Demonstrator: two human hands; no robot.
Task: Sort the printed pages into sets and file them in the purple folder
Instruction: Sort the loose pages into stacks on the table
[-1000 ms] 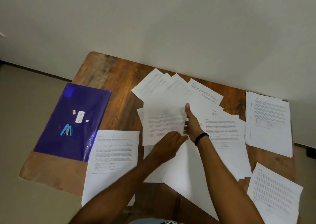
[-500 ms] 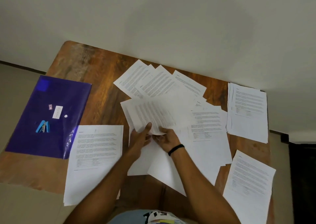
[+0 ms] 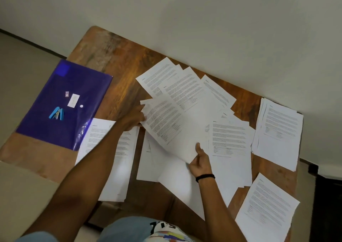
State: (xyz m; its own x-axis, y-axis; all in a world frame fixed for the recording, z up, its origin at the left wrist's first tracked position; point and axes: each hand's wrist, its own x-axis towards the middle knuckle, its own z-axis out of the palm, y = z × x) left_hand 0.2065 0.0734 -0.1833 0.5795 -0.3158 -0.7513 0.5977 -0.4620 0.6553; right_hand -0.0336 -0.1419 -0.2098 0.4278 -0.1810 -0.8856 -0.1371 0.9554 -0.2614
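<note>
Status: mid-sort, filing not started AFAICT.

Grip: both hands on one held sheet (image 3: 166, 129), frame centre, raised a bit over the mess. L hand (image 3: 133, 119) grips its left edge. R hand (image 3: 200, 163) pinches the lower-right corner, thumb on top, other fingers under the paper.

Done, judging by layout: 4 neat-ish piles that look like sets in progress.
- lower-left pile (image 3: 118, 160), under the L forearm
- right-edge pile (image 3: 277, 130)
- lower-right pile (image 3: 266, 210)
- centre-right pile (image 3: 229, 143), just beside R hand

Todo:
- loose fan of pages (image 3: 185, 86), upper centre, overlapping and unsorted
- blank-looking sheets (image 3: 175, 182) below centre
- then gather the sets and file them

Purple folder (image 3: 64, 103) is at left of frame, flat on the table (image 3: 120, 62), its near corner overlapping the lower-left pile. No pages visible in it. Blue stapler (image 3: 56, 113) and small white card (image 3: 73, 100) show on it, or through the cover, can't tell which.

Hidden/unclear:
- print too small and blurred to read, so can't tell which set the held sheet belongs to
- held sheet could be 1 page or several
- L fingertips mostly hidden at the sheet edge
- forearm covers much of the lower-left pile
- lower-right pile cut off by the frame bottom
- pile depth not readable from this angle
</note>
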